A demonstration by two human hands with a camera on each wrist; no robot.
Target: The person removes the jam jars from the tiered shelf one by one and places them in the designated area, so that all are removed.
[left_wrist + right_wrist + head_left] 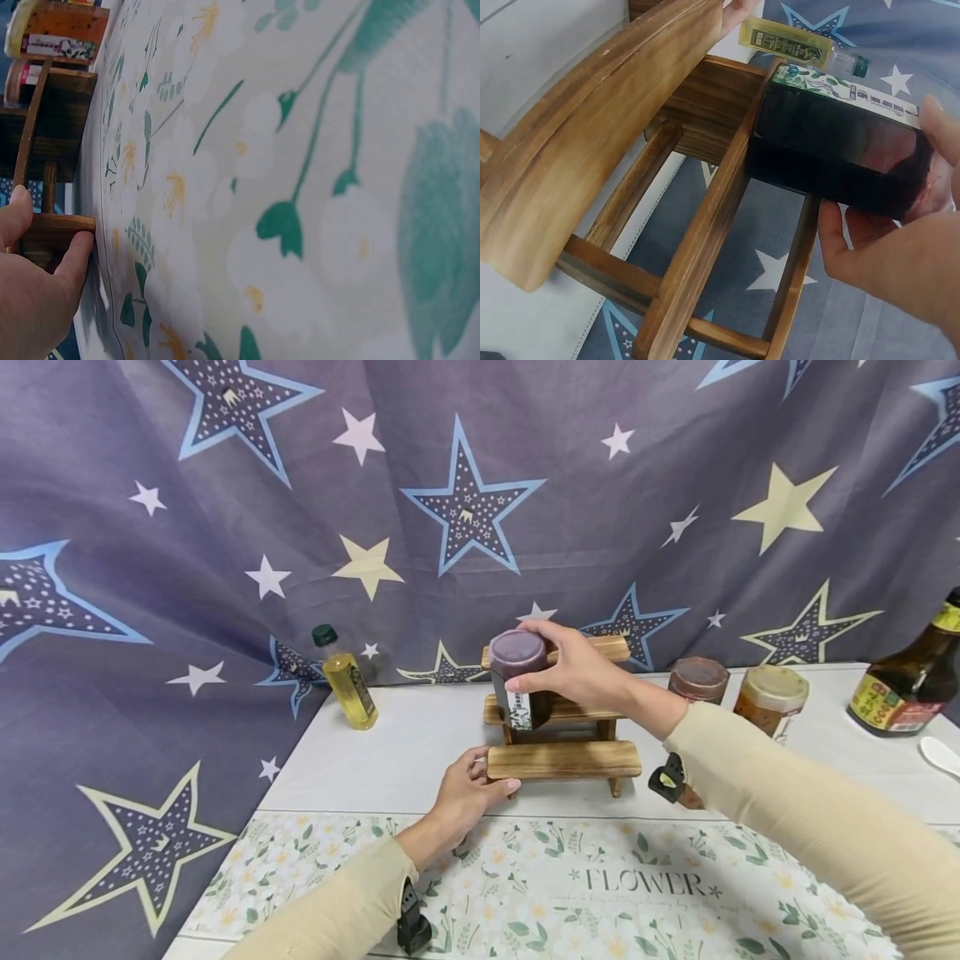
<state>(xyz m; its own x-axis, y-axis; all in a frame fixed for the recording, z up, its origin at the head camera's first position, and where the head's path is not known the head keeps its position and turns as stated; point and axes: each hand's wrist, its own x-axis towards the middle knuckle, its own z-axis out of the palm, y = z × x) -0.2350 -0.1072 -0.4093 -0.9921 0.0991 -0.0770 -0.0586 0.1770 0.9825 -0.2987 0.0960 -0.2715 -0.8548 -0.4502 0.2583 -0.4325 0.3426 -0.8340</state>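
My right hand (587, 670) grips a dark jam jar (519, 648) with a purple lid, fingers and thumb around its upper part. The jar is upright at the left end of the middle step of a three-step wooden stand (564, 760). In the right wrist view the base of the jar (832, 146) meets the step's edge; whether its full weight rests there I cannot tell. Low on the left, my left hand (461, 793) holds the end of the stand's lowest step. The left wrist view shows thumb and fingers about that wooden end (56, 223).
A small oil bottle (349, 690) with a green cap stands left of the stand. To the right are a red-brown jar (699, 678), an amber jar (771, 692), a dark sauce bottle (900, 685) and a white spoon (941, 755). A star-patterned curtain (300, 543) hangs behind.
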